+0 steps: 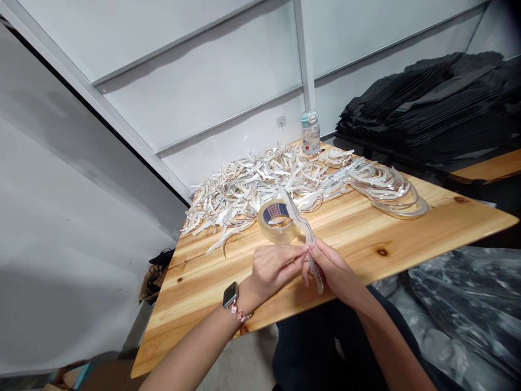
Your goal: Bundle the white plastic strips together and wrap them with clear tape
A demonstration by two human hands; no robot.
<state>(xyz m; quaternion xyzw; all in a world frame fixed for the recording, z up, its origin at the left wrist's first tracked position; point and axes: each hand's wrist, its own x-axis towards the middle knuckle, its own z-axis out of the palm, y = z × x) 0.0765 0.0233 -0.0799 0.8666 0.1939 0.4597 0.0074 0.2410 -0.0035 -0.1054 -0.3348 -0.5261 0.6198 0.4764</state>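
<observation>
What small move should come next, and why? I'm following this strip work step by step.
Probably pull the left hand back to peel the strip: both hands pinch its near end, the right hand beside it, the tape roll just behind.

No lettering is legible, even inside the tape roll.

The near half of the counter is bare wood, open on the left and right of the hands. Just beyond them a tape roll stands in the way, with a long clear strip running from it back toward the hands. Behind that, a heap of white curved pieces fills the far edge from side to side. A bottle stands at the far edge. Black sheets pile up to the right, off the counter.
</observation>
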